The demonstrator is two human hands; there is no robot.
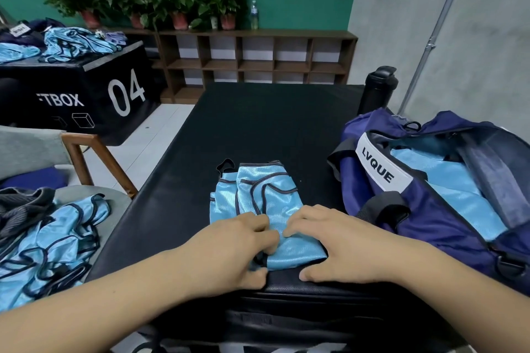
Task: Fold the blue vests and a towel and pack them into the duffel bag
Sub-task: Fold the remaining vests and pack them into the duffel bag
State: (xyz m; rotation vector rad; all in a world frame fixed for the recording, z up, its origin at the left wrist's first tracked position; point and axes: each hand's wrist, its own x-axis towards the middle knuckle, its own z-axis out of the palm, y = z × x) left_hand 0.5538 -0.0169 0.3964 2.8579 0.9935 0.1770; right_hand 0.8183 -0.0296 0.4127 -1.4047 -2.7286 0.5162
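Observation:
A light blue vest with dark trim lies partly folded on the black padded table. My left hand grips its near left edge with curled fingers. My right hand has its fingers bent on the near right part and its thumb on the table. The navy duffel bag marked LVQUE stands open at the right, with folded blue vests inside. A pile of unfolded blue vests lies on the chair at the left, beside a dark grey cloth.
A black bottle stands at the table's far right corner behind the bag. A black box marked 04 at the back left carries more blue vests. A wooden shelf with potted plants lines the green wall.

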